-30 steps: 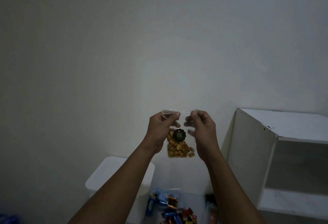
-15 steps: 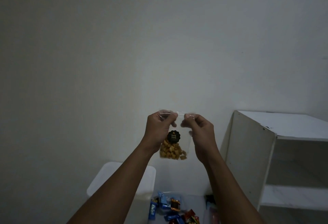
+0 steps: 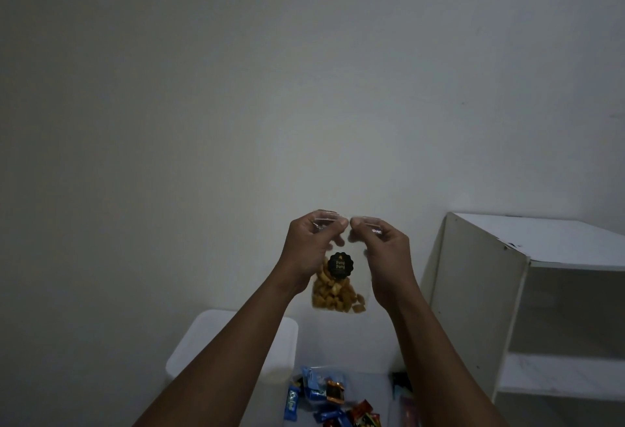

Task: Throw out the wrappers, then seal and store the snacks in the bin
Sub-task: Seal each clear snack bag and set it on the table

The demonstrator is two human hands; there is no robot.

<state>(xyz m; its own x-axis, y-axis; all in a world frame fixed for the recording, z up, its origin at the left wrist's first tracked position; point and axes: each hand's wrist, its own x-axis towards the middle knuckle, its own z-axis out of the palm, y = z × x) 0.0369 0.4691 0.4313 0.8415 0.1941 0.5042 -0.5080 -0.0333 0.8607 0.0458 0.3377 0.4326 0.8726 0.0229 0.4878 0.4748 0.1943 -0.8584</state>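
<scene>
Since both hands are at the mouth of the snack bag (image 3: 338, 294), I judge the sealing step to be under way, not finished. The left hand (image 3: 313, 247) and the right hand (image 3: 382, 254) each have their grip clamped on the bag's top edge, thumb against fingertips, with the two thumbs almost meeting in the middle. The bag hangs in the air between the hands, in front of the wall (image 3: 236, 88) and well above everything else. Whether its strip is already pressed closed is too small to tell.

Storing has not yet happened for this bag. Below it, a heap of wrapped sweets (image 3: 331, 399) lies out in the open on a pale surface, so plenty appears left to put away. No loose wrappers or trash can show, so I cannot say how the throwing-out stands.

The bag is thin, clear, glossy film that crinkles at the top, and its lower half holds small golden, chunky, irregular pieces. A round black sticker (image 3: 340, 265) with a scalloped edge sits on its front. The white container (image 3: 216, 335) beside the sweets, probably the bin, is smooth matte plastic with rounded corners and a flat top. The white shelf unit (image 3: 480, 291) at the right is boxy, hard-edged board.
</scene>
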